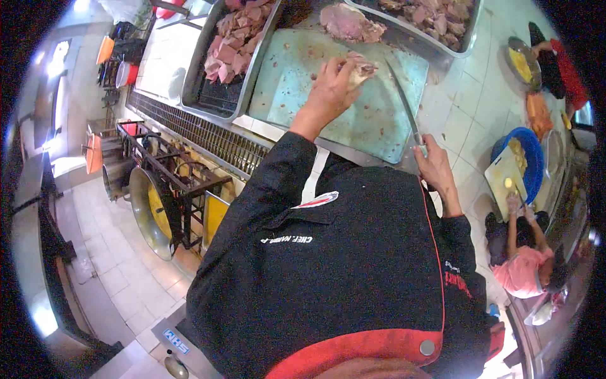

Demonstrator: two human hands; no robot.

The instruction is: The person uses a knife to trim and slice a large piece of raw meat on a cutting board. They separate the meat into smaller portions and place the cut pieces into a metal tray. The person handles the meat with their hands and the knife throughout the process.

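Note:
My left hand [332,92] grips a chunk of meat [361,69] above a pale blue-green cutting board [312,118] strewn with small scraps. In my right hand [432,161] is the handle of a long knife [402,97]; its blade slants up and left over the board's right part, its tip apart from the chunk. A larger piece of meat [348,22] lies at the board's far edge. On the left stands a deep metal tray [244,97] with cut meat cubes [232,49]. Another metal tray [461,53] at the far right holds meat chunks [438,21].
A grated drain channel [199,128] runs below the left tray. Large metal pans [151,213] stand near a dark metal frame [189,182]. To the right, a person in a pink top [523,270] works at a white board [504,180] over a blue tub [532,147]. Another person's red sleeve [565,71] shows beyond.

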